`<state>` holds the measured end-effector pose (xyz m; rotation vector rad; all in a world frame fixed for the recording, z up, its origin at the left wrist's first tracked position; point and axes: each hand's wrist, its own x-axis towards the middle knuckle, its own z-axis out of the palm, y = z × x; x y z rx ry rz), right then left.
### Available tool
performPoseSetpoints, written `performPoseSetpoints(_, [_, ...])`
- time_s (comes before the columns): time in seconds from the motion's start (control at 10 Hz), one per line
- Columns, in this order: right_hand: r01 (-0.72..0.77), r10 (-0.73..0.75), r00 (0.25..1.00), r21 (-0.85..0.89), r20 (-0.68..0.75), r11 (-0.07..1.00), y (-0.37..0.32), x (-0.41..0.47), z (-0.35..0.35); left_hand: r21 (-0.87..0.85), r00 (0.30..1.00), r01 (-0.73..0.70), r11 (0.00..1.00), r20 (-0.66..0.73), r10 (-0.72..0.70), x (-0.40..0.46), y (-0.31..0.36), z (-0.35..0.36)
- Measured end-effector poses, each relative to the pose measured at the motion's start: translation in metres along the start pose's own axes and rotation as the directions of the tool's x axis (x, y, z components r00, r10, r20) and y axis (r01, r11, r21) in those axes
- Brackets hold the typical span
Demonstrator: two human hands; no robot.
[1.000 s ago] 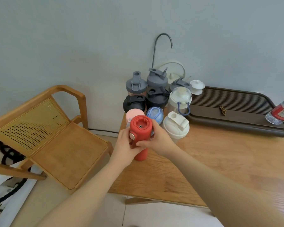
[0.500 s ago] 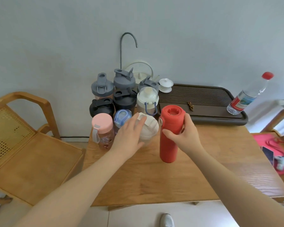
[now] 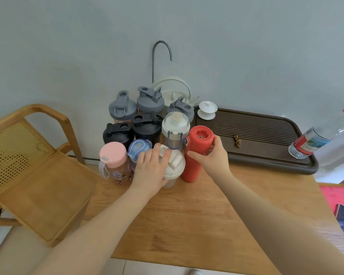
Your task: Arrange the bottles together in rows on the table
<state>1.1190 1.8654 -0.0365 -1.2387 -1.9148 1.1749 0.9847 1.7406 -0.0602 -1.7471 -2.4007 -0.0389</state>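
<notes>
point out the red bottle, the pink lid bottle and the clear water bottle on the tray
red bottle [image 3: 191,165], head view, lower body
pink lid bottle [image 3: 113,154], head view, lid top
clear water bottle [image 3: 310,144], head view, label

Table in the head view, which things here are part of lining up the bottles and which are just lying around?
Part of the job:
red bottle, gripped by the right hand
white shaker bottle, under the left hand
pink-lidded bottle
blue-lidded bottle
grey-lidded shakers
black shakers

Lying about:
tea tray
plastic water bottle
white lidded cup
chair
</notes>
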Motion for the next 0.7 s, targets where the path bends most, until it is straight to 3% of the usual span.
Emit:
performPoseSetpoints(0.3, [-0.03, 0.025, 0.995, 0.046, 0.1, 0.999, 0.007, 0.0, -0.001, 0.076, 0.998, 0.053, 0.996, 0.013, -0.054, 0.0, 0.002, 0.001])
performPoseSetpoints(0.5, [-0.087, 0.087, 0.986, -0.002, 0.144, 0.996, 0.009, -0.007, 0.002, 0.008, 0.998, -0.024, 1.0, 0.056, 0.024, 0.001, -0.006, -0.003])
performPoseSetpoints(0.6, [-0.089, 0.088, 0.989, 0.005, 0.121, 0.996, 0.006, -0.013, 0.003, -0.059, 0.996, -0.084, 0.995, 0.026, 0.086, -0.003, -0.017, -0.005])
performPoseSetpoints(0.7, [-0.107, 0.109, 0.993, 0.061, -0.036, 0.992, -0.001, -0.025, 0.002, -0.076, 0.993, -0.112, 0.991, 0.035, 0.115, -0.012, -0.028, -0.005])
